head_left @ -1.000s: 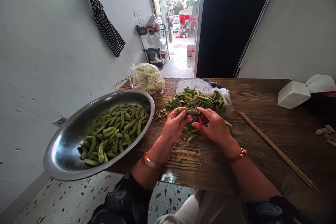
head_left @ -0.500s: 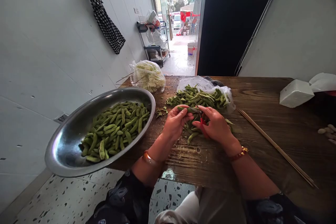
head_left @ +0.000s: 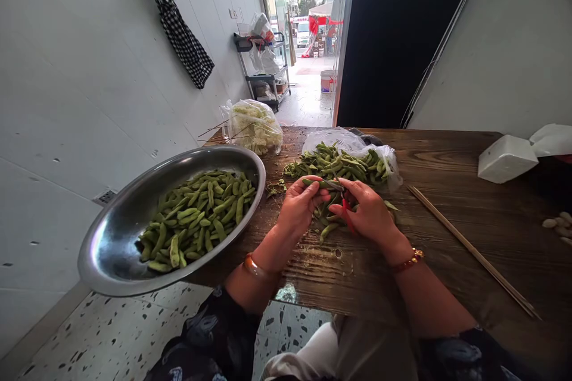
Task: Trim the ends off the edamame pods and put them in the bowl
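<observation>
My left hand (head_left: pixel 300 205) pinches a green soybean pod (head_left: pixel 311 181) between thumb and fingers. Red-handled scissors (head_left: pixel 347 214) are in my right hand (head_left: pixel 367 207), with their blades against the pod's right end. Behind both hands, a heap of soybean pods (head_left: pixel 335 162) spills from a clear plastic bag (head_left: pixel 337 138). A few loose pods (head_left: pixel 328 231) lie on the wood below my hands. To the left, a large steel basin (head_left: pixel 111 250) holds many pods (head_left: pixel 196 214).
A bag of pale cauliflower (head_left: pixel 254 126) sits at the table's back left. Long wooden sticks (head_left: pixel 473 250) lie slanting on the dark table (head_left: pixel 438 161) at right. Beyond them are a white tissue pack (head_left: pixel 507 159) and several pale nuts or shells (head_left: pixel 558 223).
The camera view has shifted slightly. Both hands keep hold of the pod and scissors in nearly the same place, with little other visible movement.
</observation>
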Tool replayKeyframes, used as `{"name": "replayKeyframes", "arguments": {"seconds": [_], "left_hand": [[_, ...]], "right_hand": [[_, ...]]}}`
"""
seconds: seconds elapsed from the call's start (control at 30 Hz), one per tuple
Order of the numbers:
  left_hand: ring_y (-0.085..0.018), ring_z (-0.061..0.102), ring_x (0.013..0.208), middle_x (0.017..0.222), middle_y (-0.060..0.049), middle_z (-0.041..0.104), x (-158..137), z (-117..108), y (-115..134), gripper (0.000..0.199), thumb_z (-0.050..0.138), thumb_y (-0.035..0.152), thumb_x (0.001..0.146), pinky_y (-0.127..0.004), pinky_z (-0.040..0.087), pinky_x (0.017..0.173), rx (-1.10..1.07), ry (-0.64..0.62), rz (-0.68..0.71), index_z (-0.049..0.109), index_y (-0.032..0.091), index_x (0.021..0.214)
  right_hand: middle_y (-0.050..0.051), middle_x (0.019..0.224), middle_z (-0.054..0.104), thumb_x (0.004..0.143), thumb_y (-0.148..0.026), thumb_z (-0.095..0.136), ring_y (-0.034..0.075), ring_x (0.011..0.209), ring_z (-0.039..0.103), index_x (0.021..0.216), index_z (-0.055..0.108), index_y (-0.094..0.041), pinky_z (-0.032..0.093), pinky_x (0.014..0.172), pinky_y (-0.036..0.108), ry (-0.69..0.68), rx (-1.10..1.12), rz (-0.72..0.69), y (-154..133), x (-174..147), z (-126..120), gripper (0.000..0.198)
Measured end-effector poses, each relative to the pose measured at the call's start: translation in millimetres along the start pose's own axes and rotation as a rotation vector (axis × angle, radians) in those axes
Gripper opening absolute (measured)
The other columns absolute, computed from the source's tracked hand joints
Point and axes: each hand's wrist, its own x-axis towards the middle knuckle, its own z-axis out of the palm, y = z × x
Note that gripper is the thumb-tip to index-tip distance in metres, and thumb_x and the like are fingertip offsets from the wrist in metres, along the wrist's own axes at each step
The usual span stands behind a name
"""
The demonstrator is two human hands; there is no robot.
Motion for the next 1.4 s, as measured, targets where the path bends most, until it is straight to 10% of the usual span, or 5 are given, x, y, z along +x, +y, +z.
{"name": "replayKeyframes", "arguments": {"seconds": [0.9,1.2,1.4], "left_hand": [[-0.009,0.057,0.06,0.073,-0.001,0.06,7.7,-10.8,-5.0,0.011,0.054,0.024,0.082,-0.023,0.05,0.061,0.291,0.112,0.076,0.053,0.015,0.077],[-0.016,0.055,0.076,0.079,-0.004,0.062,8.8,-15.2,-14.7,0.013,0.064,0.028,0.077,-0.028,0.043,0.073,1.464,-0.042,0.235,0.067,0.018,0.084],[-0.019,0.057,0.082,0.091,-0.007,0.059,12.8,-24.7,-17.3,0.018,0.06,0.025,0.08,-0.03,0.044,0.073,1.629,-0.043,0.235,0.07,0.02,0.095]], "right_hand": [[0.006,0.083,0.068,0.083,-0.054,0.06,0.017,0.066,0.059,0.12,0.063,-0.019,0.048,0.063,0.029,-0.002,-0.064,0.131,10.7,-1.1,-9.1,0.051],[0.004,0.075,0.064,0.084,-0.055,0.057,0.017,0.062,0.055,0.119,0.063,-0.017,0.045,0.061,0.029,0.056,-0.083,0.166,11.5,1.2,-11.1,0.052],[0.004,0.074,0.063,0.085,-0.053,0.056,0.017,0.062,0.056,0.118,0.064,-0.018,0.045,0.059,0.029,0.055,-0.096,0.151,11.5,1.5,-8.6,0.05]]}}
